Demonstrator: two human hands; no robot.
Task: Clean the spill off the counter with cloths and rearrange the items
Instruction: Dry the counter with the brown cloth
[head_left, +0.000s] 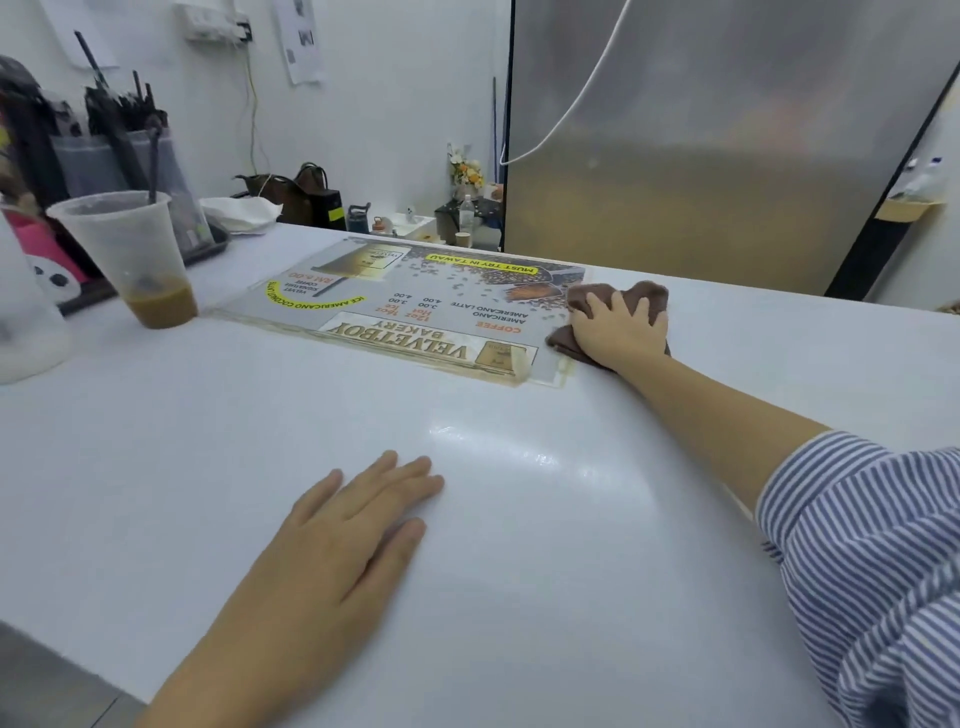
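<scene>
Two hands are out in front of me on the white surface (519, 519). My left hand (358, 525) lies flat near the front edge, palm down, fingers straight and close together, holding nothing. My right hand (618, 332) reaches far forward, the striped sleeve (862, 545) pushed up past my forearm, and presses down on a brown cloth (644, 299). The fingers are spread over the bunched fabric and bend lightly into it, while folds of the cloth stick up beyond my fingertips and a corner pokes out on the left under my palm.

The cloth sits at the right end of a laminated menu sheet (415, 312) that lies flat on the surface, printed with "VELVETBOY BAKERY" and coffee prices, upside down from where I stand. A brownish wet smear shows along the sheet's near right corner, just beside my wrist.

Well apart to the left stands a clear plastic cup (130, 254) with a little brown coffee in the bottom and a dark straw (153, 161) leaning in it. Behind it is a dark tray (208, 252) carrying containers of black straws. A tall steel refrigerator (727, 130) rises behind the far edge of the surface, and a brown handbag (291, 195) rests in the background near the wall.
</scene>
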